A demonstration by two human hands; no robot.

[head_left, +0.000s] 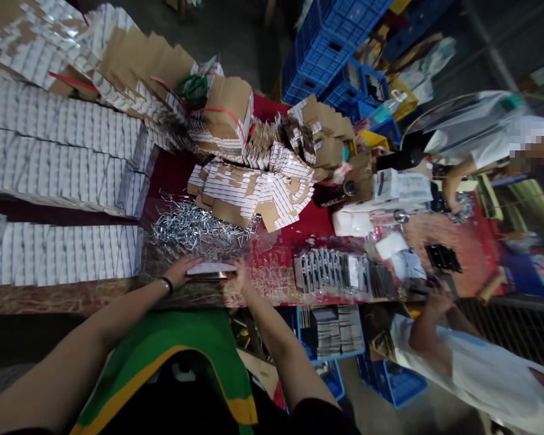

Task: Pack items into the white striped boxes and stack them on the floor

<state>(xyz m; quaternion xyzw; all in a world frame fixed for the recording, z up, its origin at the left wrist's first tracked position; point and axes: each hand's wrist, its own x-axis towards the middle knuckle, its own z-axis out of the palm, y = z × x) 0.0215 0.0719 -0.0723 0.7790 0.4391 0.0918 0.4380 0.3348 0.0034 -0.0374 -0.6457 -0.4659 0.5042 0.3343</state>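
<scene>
White striped carton (211, 267) is pointing L–R, long axis running w/ table edge (72, 298); L hand (181, 271) & R hand (239, 275) are gripping its ends.

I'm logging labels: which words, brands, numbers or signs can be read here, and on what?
No text is readable.
Thin carton between left hand and right hand: markings too blurred.
Dark bottle: pale lettering, too blurred.
White stacked cartons: markings too blurred.
Printed white packages: print too small.

A workshop; heaped metal parts (188, 225), stacked boxes (57, 172), crates (320, 51).
</scene>
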